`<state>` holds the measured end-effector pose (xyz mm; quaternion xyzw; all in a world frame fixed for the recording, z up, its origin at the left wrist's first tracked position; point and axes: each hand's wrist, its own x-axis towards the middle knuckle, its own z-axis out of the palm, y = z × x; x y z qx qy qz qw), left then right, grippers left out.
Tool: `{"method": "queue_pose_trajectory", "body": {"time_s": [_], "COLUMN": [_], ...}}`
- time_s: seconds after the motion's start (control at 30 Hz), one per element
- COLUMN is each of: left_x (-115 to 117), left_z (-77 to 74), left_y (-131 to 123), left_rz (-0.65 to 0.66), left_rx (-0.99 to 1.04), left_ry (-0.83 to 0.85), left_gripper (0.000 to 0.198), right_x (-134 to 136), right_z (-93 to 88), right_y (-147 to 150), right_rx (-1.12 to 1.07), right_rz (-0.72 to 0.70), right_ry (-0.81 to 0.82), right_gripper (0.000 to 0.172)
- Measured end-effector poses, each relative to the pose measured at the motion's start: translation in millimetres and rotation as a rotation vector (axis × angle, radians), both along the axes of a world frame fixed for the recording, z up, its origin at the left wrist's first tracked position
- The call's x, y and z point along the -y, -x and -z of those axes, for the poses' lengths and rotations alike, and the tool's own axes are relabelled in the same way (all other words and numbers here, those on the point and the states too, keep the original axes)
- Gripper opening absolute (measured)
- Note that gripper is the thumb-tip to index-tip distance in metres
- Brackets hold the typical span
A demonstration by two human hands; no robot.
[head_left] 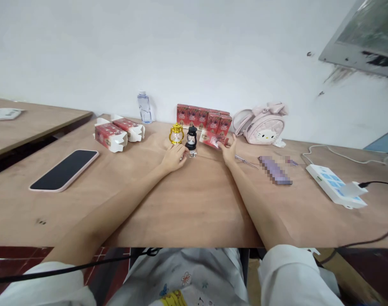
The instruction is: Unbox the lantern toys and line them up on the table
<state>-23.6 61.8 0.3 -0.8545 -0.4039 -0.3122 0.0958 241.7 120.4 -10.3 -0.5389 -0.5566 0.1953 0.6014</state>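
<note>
From your head camera, both bare forearms reach out across a worktop [194,212] of pale brown wood with a matte, lightly grained face. Your left hand [174,158] lies loosely curled, knuckles up, fingertips at the foot of a small black lantern [191,138] with a clear globe. Whether it pinches anything, you cannot tell. Just left of that stands a shiny gold lantern [176,133] of the same rounded shape.

Your right hand [229,151] has its fingers stretched out against a flat red box [212,139] lying just right of the black lantern. A real grip cannot be made out.

Behind them a row of red boxes [203,115] stands against the plain white wall [194,51]. A clear plastic bottle [144,107] and two opened red and white cartons [117,132] sit left. A glossy phone [65,170] lies nearer, and a pink padded bag [262,126] sits right.
</note>
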Motion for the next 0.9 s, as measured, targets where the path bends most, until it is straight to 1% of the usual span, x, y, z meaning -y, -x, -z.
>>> {"method": "queue_pose_trajectory", "body": {"time_s": [0.07,0.1,0.17,0.23,0.3,0.37,0.43,0.47,0.53,0.6,0.67,0.8,0.9], "left_x": [1.3,2.3,4.6,6.9,8.5,8.8,7.5,6.3,3.6,1.2,-0.2,0.1,0.6], "left_z": [-1.0,-1.7,-3.0,-3.7,-3.4,-2.4,-1.3,-1.0,-0.9,-1.3,-1.8,-2.4,-2.7], "left_y": [-0.1,-0.3,-1.7,-4.8,-9.1,-13.1,-15.1,-15.2,-14.0,-12.4,-11.8,-13.8,-15.1], "left_rz": [0.009,0.024,0.08,0.139,0.196,0.261,0.321,0.331,0.314,0.284,0.268,0.229,0.229], "left_rx": [0.018,0.044,0.143,0.322,0.547,0.774,0.938,1.0,1.085,1.124,1.113,1.083,1.095], "left_ry": [0.012,0.03,0.099,0.219,0.402,0.629,0.83,0.903,1.001,1.044,1.06,1.051,1.031], "left_gripper": [0.016,0.015,0.015,0.019,0.032,0.047,0.058,0.059,0.054,0.048,0.045,0.045,0.043], "right_x": [-2.0,-2.1,1.5,9.4,19.1,27.7,34.1,36.4,39.5,41.5,43.3,49.8,56.1], "right_z": [5.7,6.6,6.0,4.4,3.4,3.6,4.3,4.6,5.0,5.0,5.1,6.6,8.3], "right_y": [-13.0,-17.7,-22.9,-21.8,-14.9,-4.3,7.0,11.9,18.7,21.1,20.1,15.7,14.8], "right_rx": [-0.36,-0.488,-0.648,-0.705,-0.699,-0.653,-0.577,-0.533,-0.451,-0.402,-0.381,-0.372,-0.354], "right_rz": [-0.061,-0.094,-0.153,-0.217,-0.297,-0.375,-0.419,-0.431,-0.457,-0.493,-0.515,-0.567,-0.622], "right_ry": [0.096,0.112,0.098,0.095,0.112,0.138,0.161,0.168,0.173,0.178,0.188,0.193,0.19], "right_gripper": [0.064,0.055,0.044,0.043,0.045,0.047,0.048,0.049,0.05,0.051,0.052,0.052,0.052]}}
